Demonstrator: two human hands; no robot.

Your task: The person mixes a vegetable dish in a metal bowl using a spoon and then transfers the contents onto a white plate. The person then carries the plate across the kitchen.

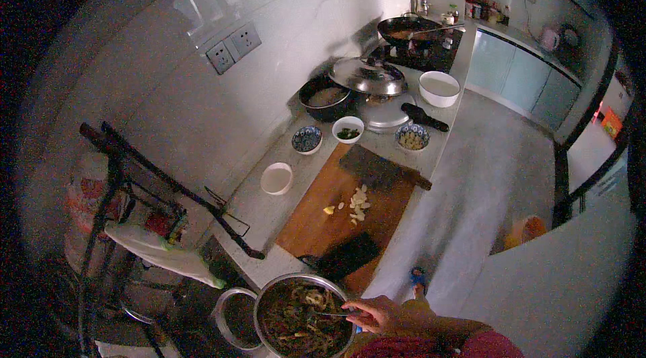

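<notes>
My right hand (374,313) reaches in from the lower right and grips the thin handle of a metal utensil (330,314). The utensil's far end lies over a brown mix of food (298,325) in a round stainless steel bowl (262,285); what kind of utensil it is I cannot tell. My left hand is out of view. Touching or just left of that bowl stands a second round container (220,317) with a pale rim. Above the bowl, a dark flat object (351,255) lies across the near end of a wooden cutting board (310,221).
Pale slices (359,204) and a cleaver (383,163) lie on the board. Small bowls (276,179), one with chopped greens (348,133), stand beyond, near a lidded pan (368,75) and a black pot (323,98). A wok (409,30) sits on the stove. A dark rack (176,186) stands left.
</notes>
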